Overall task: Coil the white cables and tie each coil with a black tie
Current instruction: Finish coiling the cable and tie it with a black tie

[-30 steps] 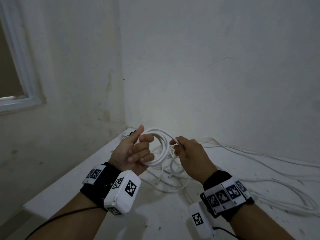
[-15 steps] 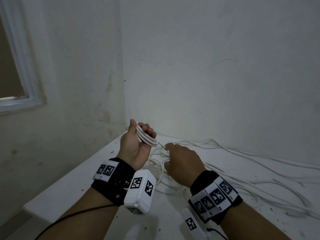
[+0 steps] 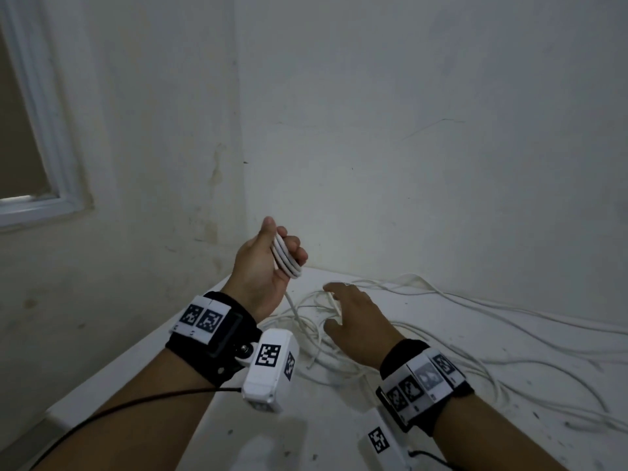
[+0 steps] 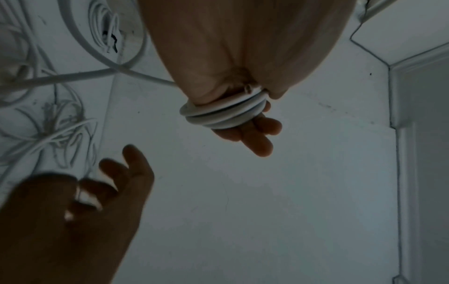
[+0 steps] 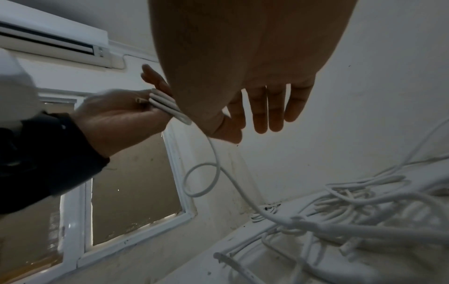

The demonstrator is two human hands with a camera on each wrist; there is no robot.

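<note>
Left hand [image 3: 261, 266] clamps a tight round coil [image 3: 285, 258] of smooth white cable above the surface [image 3: 339, 419] — right hand [image 3: 356, 321], fingers spread, hovers over loose tangled cables [image 3: 475, 362] beside it.

**White on white, with black-checked wristbands**

My left hand [image 3: 263, 266] grips a white coil [image 3: 284, 260]. Below my right hand [image 3: 356, 321] I see more white cables [image 3: 441, 334] on a white table [image 3: 170, 351] flecked with dark specks. Both my wrists carry black bands [image 3: 217, 338] bearing white tags printed with black-and-white square patterns. Past my left hand I see an off-white, stained wall [image 3: 153, 164] and a white window frame [image 3: 44, 130].
</note>
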